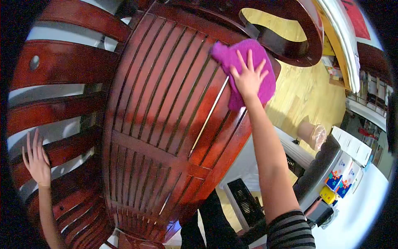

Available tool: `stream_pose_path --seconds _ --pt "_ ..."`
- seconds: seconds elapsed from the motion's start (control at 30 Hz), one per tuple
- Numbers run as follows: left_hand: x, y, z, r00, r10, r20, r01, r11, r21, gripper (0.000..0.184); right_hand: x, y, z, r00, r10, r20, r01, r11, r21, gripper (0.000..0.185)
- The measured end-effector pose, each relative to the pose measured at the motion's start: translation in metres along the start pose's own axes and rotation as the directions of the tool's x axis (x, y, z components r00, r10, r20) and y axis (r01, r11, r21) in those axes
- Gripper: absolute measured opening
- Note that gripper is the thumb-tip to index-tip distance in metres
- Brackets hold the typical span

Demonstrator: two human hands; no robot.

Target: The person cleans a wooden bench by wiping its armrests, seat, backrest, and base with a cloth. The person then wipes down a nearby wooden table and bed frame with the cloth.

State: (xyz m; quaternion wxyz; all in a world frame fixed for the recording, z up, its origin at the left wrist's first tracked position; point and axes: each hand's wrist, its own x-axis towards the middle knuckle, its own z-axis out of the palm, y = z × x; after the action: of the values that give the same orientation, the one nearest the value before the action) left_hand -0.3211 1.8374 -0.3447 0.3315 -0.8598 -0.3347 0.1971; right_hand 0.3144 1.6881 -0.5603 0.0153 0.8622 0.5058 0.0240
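Under my right hand point(248, 79) lies a purple cloth point(260, 56), pressed flat with fingers spread near the far right end of a slatted red-brown wooden seat point(166, 83). The cloth hangs partly over the seat's edge beside the curved armrest point(313, 37). My left hand point(38, 164) rests with its fingers apart against a slat of the wooden backrest point(62, 147) at the left; it holds nothing.
Pale wood floor point(306, 95) shows to the right, with a small bin point(311, 133) on it. Lower right are a black crate point(244, 201), a white drawer box point(351, 145), colourful packages point(342, 178) and a white surface point(369, 211). My legs stand against the seat's near edge.
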Motion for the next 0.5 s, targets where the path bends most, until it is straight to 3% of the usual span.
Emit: stream_pose_path --seconds 0.07,0.13,0.17,0.2,0.23,0.27,0.3,0.37,0.4,0.43,0.47,0.5 --pt "-0.001 -0.001 0.003 1.000 -0.017 0.001 0.017 1.000 -0.009 0.035 0.003 -0.037 0.003 0.998 -0.061 0.004 0.061 0.998 -0.013 0.059" --pt "0.007 0.003 -0.007 0.997 -0.001 -0.074 0.000 1.000 -0.019 0.035 -0.053 -0.092 -0.015 0.916 -0.368 0.158 0.362 0.930 0.067 0.061" --pt "0.007 0.004 -0.008 0.999 -0.014 -0.047 0.013 0.999 -0.030 0.034 -0.104 -0.115 -0.016 0.835 -0.540 0.104 0.497 0.822 0.277 0.064" --pt "0.006 0.004 -0.008 1.000 -0.018 -0.021 0.017 0.999 -0.040 0.033 -0.165 -0.130 0.008 0.714 -0.692 0.109 0.603 0.686 0.407 0.065" --pt "0.004 0.003 -0.009 1.000 -0.008 -0.013 0.007 0.999 -0.035 0.037 -0.210 -0.141 -0.017 0.516 -0.837 0.183 0.571 0.496 0.654 0.070" --pt "0.004 0.004 -0.010 1.000 -0.012 -0.010 0.012 1.000 -0.028 0.037 -0.240 -0.143 -0.031 0.173 -0.936 0.308 0.754 0.327 0.570 0.069" --pt "0.006 0.004 -0.011 1.000 -0.004 -0.014 0.004 0.999 -0.042 0.037 -0.238 -0.142 -0.026 0.173 -0.938 0.299 0.758 0.321 0.568 0.069" --pt "0.009 0.004 -0.016 1.000 0.015 -0.021 -0.016 0.999 -0.050 0.038 -0.243 -0.122 -0.009 0.074 -0.990 0.120 0.754 0.134 0.643 0.080" --pt "0.010 0.005 -0.016 1.000 0.023 -0.003 -0.023 0.998 -0.053 0.038 -0.203 -0.115 -0.014 0.194 -0.952 0.238 0.633 0.307 0.711 0.081" --pt "0.011 0.005 -0.016 1.000 0.018 -0.026 -0.019 0.999 -0.044 0.038 -0.167 -0.098 0.005 0.457 -0.883 0.110 0.585 0.391 0.711 0.077" --pt "0.010 0.007 -0.019 0.999 0.010 -0.050 -0.011 0.999 -0.035 0.038 -0.111 -0.092 -0.016 0.615 -0.756 0.224 0.625 0.641 0.445 0.069" --pt "0.010 0.009 -0.020 0.999 -0.016 -0.032 0.014 0.999 -0.051 0.033 -0.065 -0.084 -0.012 0.721 -0.685 0.102 0.642 0.717 0.273 0.063"
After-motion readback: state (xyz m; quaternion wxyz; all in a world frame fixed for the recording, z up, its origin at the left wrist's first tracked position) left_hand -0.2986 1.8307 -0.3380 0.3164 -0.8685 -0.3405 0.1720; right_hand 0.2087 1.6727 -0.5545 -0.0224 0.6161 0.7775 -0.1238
